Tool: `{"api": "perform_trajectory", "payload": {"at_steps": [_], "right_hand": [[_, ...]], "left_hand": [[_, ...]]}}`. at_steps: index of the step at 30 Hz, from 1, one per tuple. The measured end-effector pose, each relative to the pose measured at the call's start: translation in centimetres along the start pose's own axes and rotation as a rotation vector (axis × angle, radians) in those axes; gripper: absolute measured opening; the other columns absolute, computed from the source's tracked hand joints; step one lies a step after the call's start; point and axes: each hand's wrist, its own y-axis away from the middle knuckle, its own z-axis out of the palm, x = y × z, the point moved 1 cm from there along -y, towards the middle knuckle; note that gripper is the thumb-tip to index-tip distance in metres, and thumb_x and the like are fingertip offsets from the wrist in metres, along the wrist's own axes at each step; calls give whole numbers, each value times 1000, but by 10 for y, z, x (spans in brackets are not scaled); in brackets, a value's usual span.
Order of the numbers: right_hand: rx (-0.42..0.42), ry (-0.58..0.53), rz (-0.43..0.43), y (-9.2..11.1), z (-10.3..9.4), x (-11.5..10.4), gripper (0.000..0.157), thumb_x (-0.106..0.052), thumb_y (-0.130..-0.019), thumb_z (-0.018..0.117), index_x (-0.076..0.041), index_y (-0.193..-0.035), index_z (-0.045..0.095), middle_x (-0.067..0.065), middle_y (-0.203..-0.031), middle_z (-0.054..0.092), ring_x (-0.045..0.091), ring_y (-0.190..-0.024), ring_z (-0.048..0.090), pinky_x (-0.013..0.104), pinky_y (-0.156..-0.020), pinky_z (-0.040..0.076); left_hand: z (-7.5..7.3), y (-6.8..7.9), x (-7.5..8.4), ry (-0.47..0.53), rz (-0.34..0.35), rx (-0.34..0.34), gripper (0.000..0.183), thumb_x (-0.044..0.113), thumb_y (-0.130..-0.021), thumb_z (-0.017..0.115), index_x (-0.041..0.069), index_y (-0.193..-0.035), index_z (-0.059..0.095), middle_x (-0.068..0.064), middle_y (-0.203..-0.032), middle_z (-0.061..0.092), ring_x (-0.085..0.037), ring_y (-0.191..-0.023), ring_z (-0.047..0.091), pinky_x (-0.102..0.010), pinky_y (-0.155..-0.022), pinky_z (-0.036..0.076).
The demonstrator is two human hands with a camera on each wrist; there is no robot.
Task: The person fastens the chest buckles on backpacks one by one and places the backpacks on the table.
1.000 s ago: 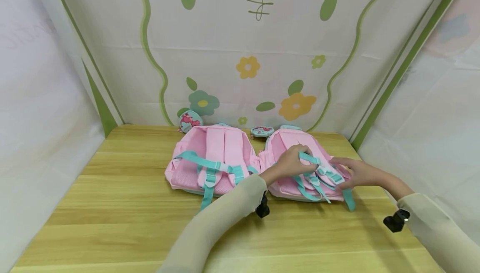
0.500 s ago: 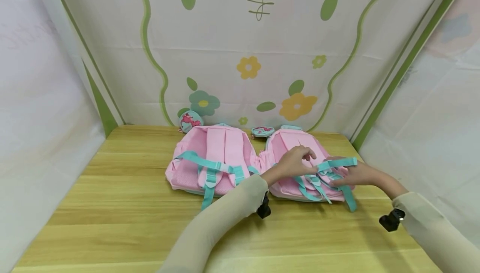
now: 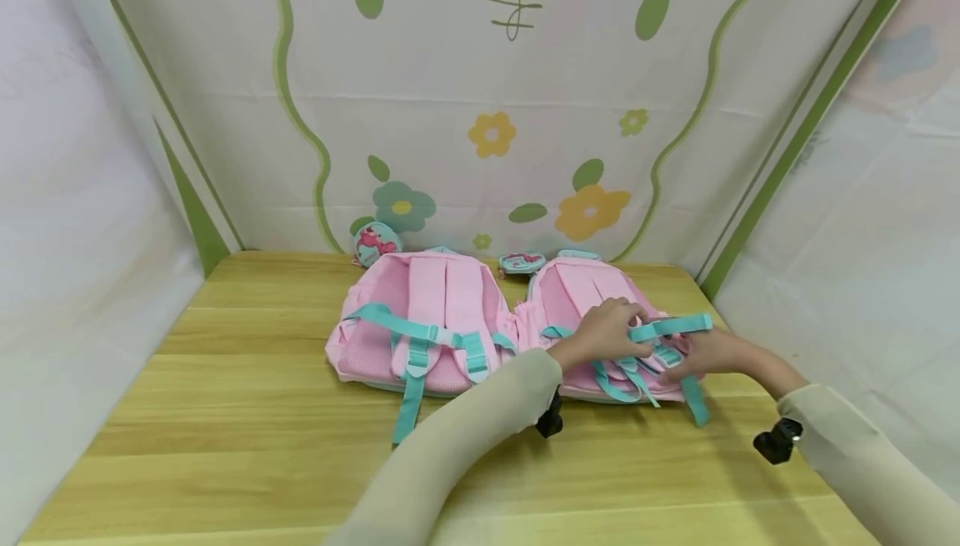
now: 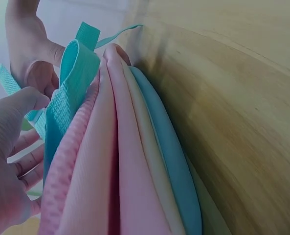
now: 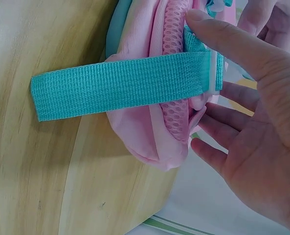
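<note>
Two pink backpacks lie on the table with their backs up. My left hand [image 3: 606,331] is at the right backpack [image 3: 558,304], its thumb and finger pinching a teal webbing strap [image 3: 671,328] near one end. The strap's other end sticks out to the right, over my right hand [image 3: 712,352]. In the right wrist view, the right thumb [image 5: 218,34] touches the pink mesh. Its fingers stay mostly straight beside a teal strap [image 5: 120,83] with a pale buckle [image 5: 213,72]. The right index fingertip is hidden behind the buckle.
The left backpack [image 3: 429,288] touches the right one, its teal chest strap [image 3: 397,325] across its shoulder straps. Round teal pouches with pink figures, one left [image 3: 377,243] and one right [image 3: 522,262], sit behind. The wooden table [image 3: 247,429] meets a flowered cloth wall [image 3: 450,71].
The teal strap swung from pointing left to sticking out rightward over my right hand. My right hand moved slightly left to the bag, and my left hand then moved right to the strap.
</note>
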Motion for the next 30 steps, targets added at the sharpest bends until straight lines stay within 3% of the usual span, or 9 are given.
{"api": "perform_trajectory", "payload": {"at_steps": [4,7,10,15,18,20,25,28,30], "right_hand": [[22,49,-26,-1,3,0,78,-39,-78,89,-4,-141,56,21,-135,60,21,-104,56,29,-82,50],[18,35,-49,-1,5,-1,78,-37,-79,88,-4,-142,55,18,-136,61,17,-112,57,31,-88,52],[13,8,-81,-2,6,-2,80,-35,-80,88,-3,-144,52,14,-137,61,11,-117,55,31,-95,51],[1,-48,-96,-1,6,-4,82,-31,-81,87,-1,-147,48,18,-140,56,7,-113,49,25,-90,49],[7,-61,-77,0,5,-4,83,-28,-80,89,0,-147,49,22,-135,58,5,-95,57,25,-77,53],[22,-22,-61,0,4,-3,83,-32,-78,90,-2,-145,51,21,-134,61,8,-96,60,30,-81,55],[11,19,4,-2,2,-2,87,-38,-78,89,-3,-147,49,26,-138,58,37,-98,67,49,-80,58],[-27,-45,55,-1,2,-1,94,-35,-80,87,-2,-154,39,35,-144,48,34,-65,66,45,-63,59],[-45,-84,81,0,3,-1,94,-33,-81,87,-4,-155,37,36,-145,45,26,-46,55,39,-53,56]], "left_hand": [[6,-6,3,-39,-21,-8,44,47,-89,73,25,-127,67,13,-107,62,-1,-88,49,-16,-71,37],[9,-7,4,-57,-30,-3,39,47,-89,74,26,-122,68,14,-104,61,-1,-87,49,-17,-71,36],[10,-7,4,-73,-35,14,32,47,-88,75,27,-113,69,15,-101,61,-1,-88,50,-16,-72,36],[8,-6,4,-83,-44,52,28,47,-87,77,27,-104,67,15,-98,61,-2,-89,51,-16,-73,36],[5,-5,5,-74,-38,76,27,46,-86,77,26,-102,68,15,-96,62,-2,-87,51,-15,-72,35],[2,-4,5,-65,-33,100,25,44,-86,78,26,-101,69,15,-93,62,-1,-84,51,-14,-70,35],[-6,3,4,-21,-19,153,21,39,-87,77,23,-99,71,14,-91,65,1,-79,52,-10,-67,36],[-12,9,2,60,-17,175,18,32,-87,77,20,-100,74,11,-94,69,1,-78,54,-8,-67,38],[-16,14,1,119,-14,188,19,28,-86,77,18,-103,76,9,-98,71,1,-79,56,-8,-69,40]]}}
